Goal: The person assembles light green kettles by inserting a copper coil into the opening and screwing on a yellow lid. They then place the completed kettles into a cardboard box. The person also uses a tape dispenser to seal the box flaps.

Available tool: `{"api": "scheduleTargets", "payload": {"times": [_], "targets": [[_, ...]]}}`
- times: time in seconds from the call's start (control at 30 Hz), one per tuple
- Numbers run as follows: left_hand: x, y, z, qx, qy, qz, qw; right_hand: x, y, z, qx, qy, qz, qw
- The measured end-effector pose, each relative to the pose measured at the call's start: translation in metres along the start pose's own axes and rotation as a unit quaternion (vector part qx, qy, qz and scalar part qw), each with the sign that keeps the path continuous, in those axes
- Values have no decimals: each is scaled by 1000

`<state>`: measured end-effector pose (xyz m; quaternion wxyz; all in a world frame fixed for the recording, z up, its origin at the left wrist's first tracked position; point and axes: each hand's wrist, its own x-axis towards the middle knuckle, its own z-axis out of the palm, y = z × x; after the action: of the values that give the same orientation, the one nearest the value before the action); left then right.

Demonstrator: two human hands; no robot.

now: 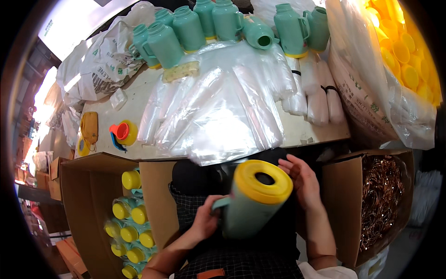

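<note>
A teal vacuum flask (251, 211) hangs over my lap, tipped with its yellow base (244, 179) upward and a dark round hole in the middle of that base. Its handle is in the closed fingers of my left hand (207, 218). My right hand (302, 179) is open at the right of the yellow base, fingers apart and holding nothing; whether a fingertip touches the base I cannot tell. Just beyond the flask, a spread of clear plastic bags (213, 111) covers the middle of the table.
Several teal flasks (188, 28) line the table's back, one lying down. At left a carton (102, 186) holds yellow-capped flasks (135, 255); at right another carton (344, 204) holds coppery wire pieces (381, 200). A sack of yellow parts (409, 74) stands back right. Red and yellow caps (123, 131) lie left.
</note>
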<state>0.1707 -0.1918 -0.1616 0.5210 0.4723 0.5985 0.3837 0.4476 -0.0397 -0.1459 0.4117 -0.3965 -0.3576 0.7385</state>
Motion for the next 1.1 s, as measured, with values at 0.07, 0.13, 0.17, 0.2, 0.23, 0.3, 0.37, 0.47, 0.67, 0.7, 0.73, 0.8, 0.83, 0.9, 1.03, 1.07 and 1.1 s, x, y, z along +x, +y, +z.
{"api": "scheduleTargets", "payload": {"times": [0.07,0.13,0.17,0.2,0.23,0.3,0.37,0.47,0.67,0.7,0.73,0.8,0.83,0.9,1.03,1.07,1.1], "targets": [[2,13,19,-24,-2,64,998,12,-30,13,-62,-70,55,994],[19,8,-9,-62,-79,35,994,15,-35,-2,-148,-198,37,968],[35,11,-22,-80,-116,25,990,15,-38,2,-138,-205,52,968],[55,20,-29,50,-80,7,996,16,-34,5,-177,-226,25,958],[80,26,-25,106,12,114,988,17,-30,9,-212,-248,2,945],[141,40,-7,220,121,252,934,22,-16,10,-189,-270,-9,944],[207,28,5,334,164,345,862,29,-19,12,-221,-277,-67,933],[243,2,-2,404,110,218,882,34,-26,14,-252,-254,-24,933],[272,24,-17,279,189,67,939,85,-13,36,-249,-110,49,961],[266,38,-13,68,155,15,986,87,-12,39,-301,-57,4,952],[260,44,-9,-146,112,-40,982,88,-12,41,-351,-4,-41,935],[223,27,12,-121,42,40,991,94,1,39,-335,-20,-40,941],[208,31,21,-77,30,55,995,94,4,36,-330,-24,-38,943],[190,60,13,-309,54,-4,950,91,7,35,-173,18,-48,984],[166,47,31,-72,-6,79,994,79,-2,37,-309,-28,-79,947],[162,54,33,-155,47,92,983,82,10,23,-310,28,-142,940],[161,50,25,-293,76,55,952,85,20,8,-308,84,-204,926]]}}
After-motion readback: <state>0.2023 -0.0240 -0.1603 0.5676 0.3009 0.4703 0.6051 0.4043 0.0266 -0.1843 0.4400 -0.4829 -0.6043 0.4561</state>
